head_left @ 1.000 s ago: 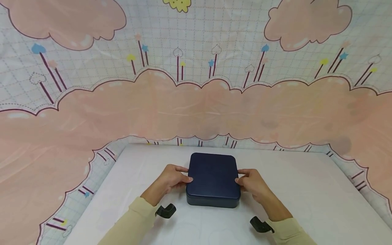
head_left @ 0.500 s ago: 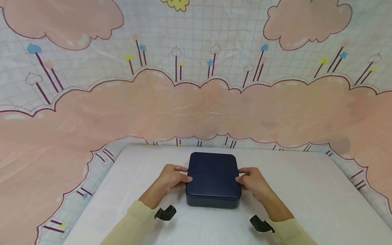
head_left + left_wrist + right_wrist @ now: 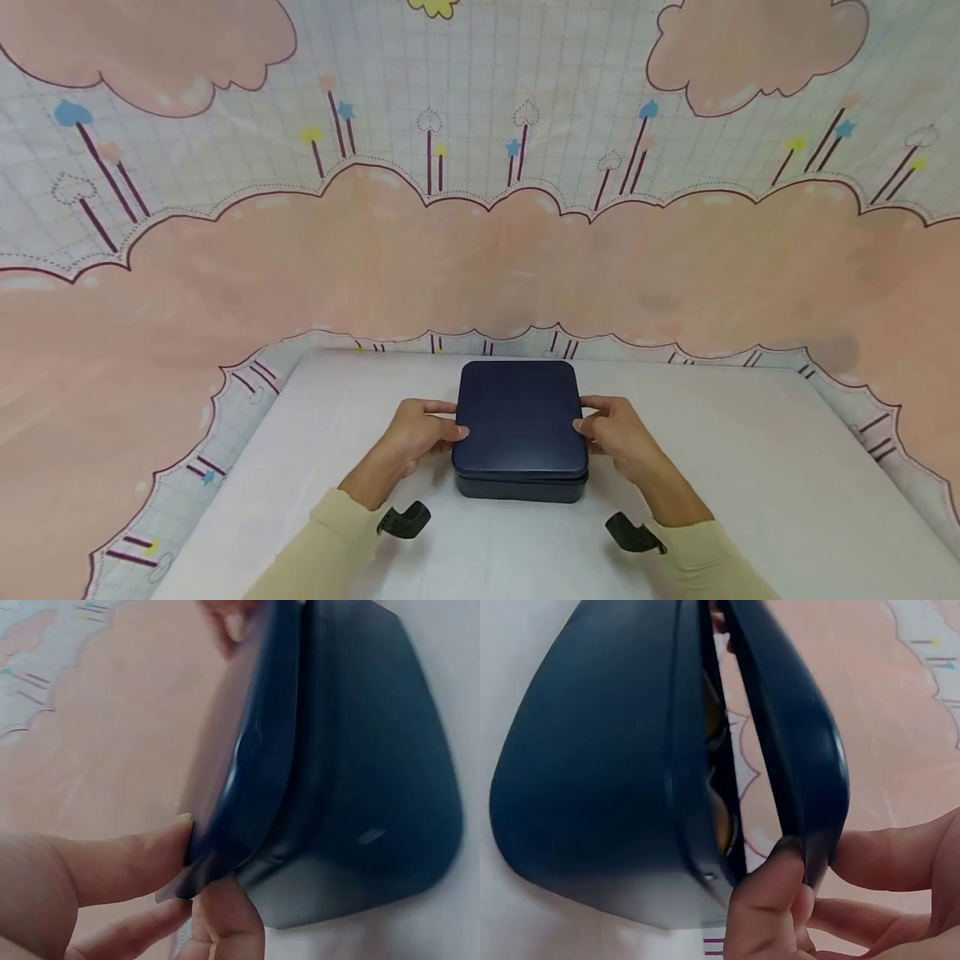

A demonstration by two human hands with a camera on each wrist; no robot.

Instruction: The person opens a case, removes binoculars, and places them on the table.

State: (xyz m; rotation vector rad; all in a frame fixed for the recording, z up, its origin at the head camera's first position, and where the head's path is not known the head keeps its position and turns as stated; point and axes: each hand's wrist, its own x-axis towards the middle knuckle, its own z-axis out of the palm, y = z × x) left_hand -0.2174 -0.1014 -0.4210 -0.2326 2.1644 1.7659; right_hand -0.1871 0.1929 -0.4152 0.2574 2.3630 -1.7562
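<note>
A dark blue tin box point(image 3: 521, 489) stands on the white table, and its flat lid point(image 3: 519, 417) sits slightly raised and tilted over it. My left hand point(image 3: 416, 435) pinches the lid's left edge, thumb on top and fingers beneath, as the left wrist view also shows. On the opposite edge my right hand point(image 3: 618, 435) pinches the lid the same way. The right wrist view looks through a gap between lid point(image 3: 810, 750) and box point(image 3: 592, 765). Rounded yellowish-brown items point(image 3: 720, 817) show inside, mostly hidden by the wall.
The white tabletop point(image 3: 750, 467) spreads around the box on all sides. Behind it hangs a cloth point(image 3: 525, 267) printed with pink clouds and small stars. A black wrist-worn device point(image 3: 405, 520) juts out by the left sleeve, and another point(image 3: 634, 533) by the right.
The lid has risen off the box, most plainly in the last half second, and a dark seam shows along its front edge. Both hands have moved up slightly with it.
</note>
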